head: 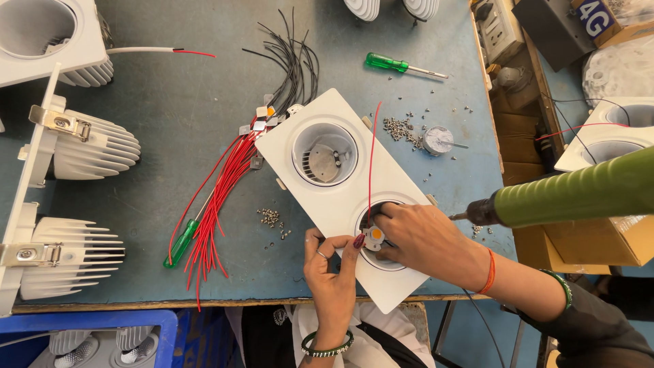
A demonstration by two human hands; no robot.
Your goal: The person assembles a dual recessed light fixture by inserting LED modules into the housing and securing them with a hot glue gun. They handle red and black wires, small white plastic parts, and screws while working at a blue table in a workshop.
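A white twin-hole downlight housing [306, 123] lies at an angle on the blue-grey bench. My left hand [332, 269] pinches a small square LED chip [375, 235] with a yellow centre at the rim of the nearer hole. My right hand [426, 242] reaches into that same hole, fingertips on the chip and on a red wire [371, 163] that rises out of it. The farther hole [324, 154] shows a bare metal base inside. A green powered screwdriver [579, 191] hangs just right of my right hand; no hand grips it.
A bundle of red and black wires [235, 170] lies left of the housing, with a green screwdriver [180, 244] under it and another [388, 63] farther back. Loose screws [402, 128] sit nearby. Finned white lamp bodies [88, 146] line the left edge. A cardboard box [599, 242] stands right.
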